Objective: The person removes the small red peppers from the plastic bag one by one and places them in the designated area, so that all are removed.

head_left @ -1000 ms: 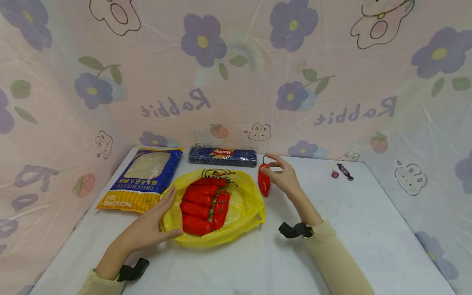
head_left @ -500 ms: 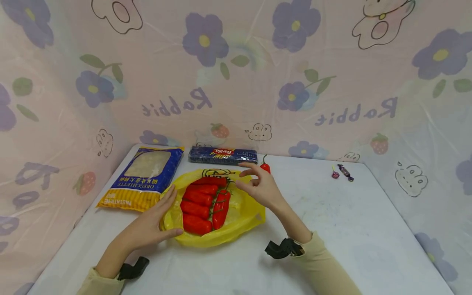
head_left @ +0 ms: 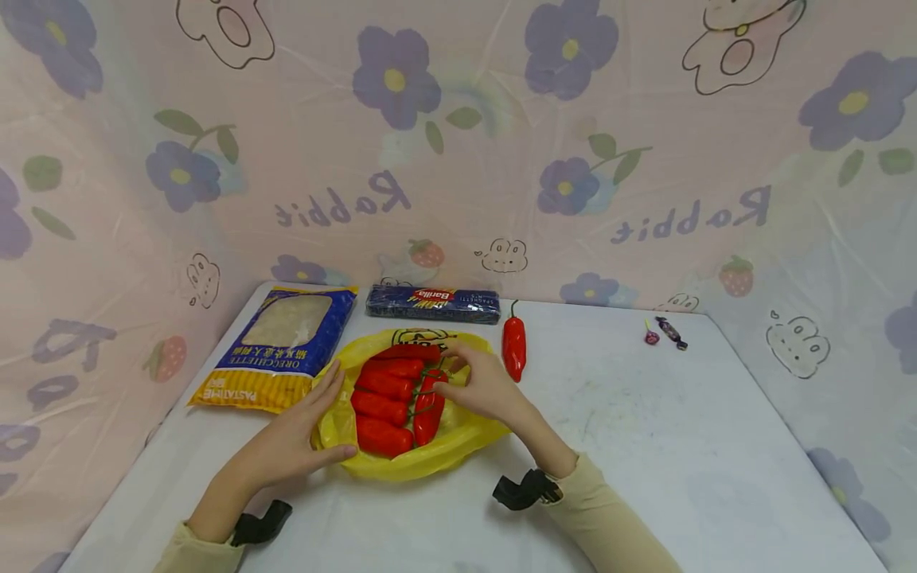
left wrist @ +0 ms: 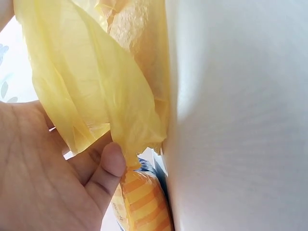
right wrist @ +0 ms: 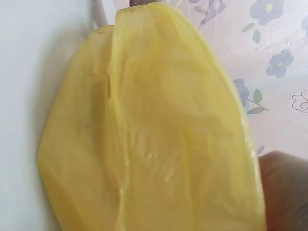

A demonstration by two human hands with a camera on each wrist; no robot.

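An open yellow plastic bag [head_left: 469, 446] lies mid-table with several red peppers [head_left: 383, 386] inside, most stacked in a column. One pepper [head_left: 427, 418] lies lengthwise to their right. My left hand [head_left: 286, 438] holds the bag's left side, fingers along the rim and thumb at the near edge; in the left wrist view the thumb [left wrist: 113, 159] lies against the yellow film. My right hand [head_left: 483, 382] reaches over the bag's right rim, thumb and fingers apart near the lengthwise pepper's stem. In the right wrist view the bag [right wrist: 163, 120] hides most of that hand.
A single red pepper [head_left: 513, 348] lies right of the bag. Behind stands a dark blue spaghetti pack [head_left: 433, 305], and a blue-and-yellow orecchiette pack [head_left: 275, 346] lies to the left. A small lollipop [head_left: 651, 337] and a wrapped candy [head_left: 671, 333] lie at the far right.
My right hand has let go of a red pepper on the table right of the bag and moved left and down into the bag's opening. The left hand has stayed on the bag.
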